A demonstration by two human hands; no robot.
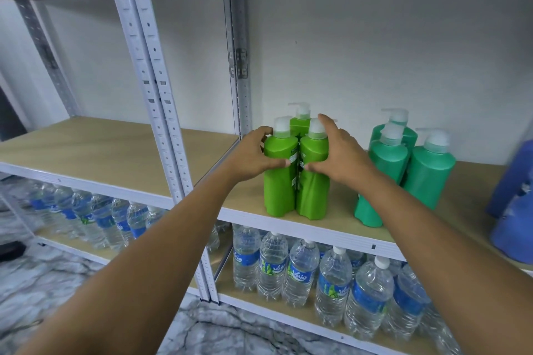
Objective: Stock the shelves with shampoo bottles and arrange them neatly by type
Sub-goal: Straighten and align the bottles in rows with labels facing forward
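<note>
Both hands were wrapped around a pair of lime-green shampoo bottles [297, 173] that stood upright, touching each other, near the front edge of the wooden shelf [115, 150]. The left hand [253, 158] gripped the shoulder of the left bottle, fingers curled behind it and thumb across the front; the right hand [337, 155] held the right bottle the same way, its fingers reaching up by the white pump collar. A third lime-green bottle [300, 121] stood just behind the pair, against the far side. To the right, a little apart, three teal-green pump bottles [432, 170] were grouped together, and at the far right edge some blue bottles [513, 199] showed only in part and blurred. The shelf below carried rows of clear water bottles [300, 271]. The shampoo bottles looked full, so they would likely be fairly heavy for their size; the plastic seemed stiff and smooth, possibly slippery under a loose grip. The waisted body below the shoulder looked the best place to take hold, since the pump heads were narrow and could turn or press down. Being tall with small bases, they would probably tip if pushed from the top, so sliding them with pressure low on the body seemed safer.
</note>
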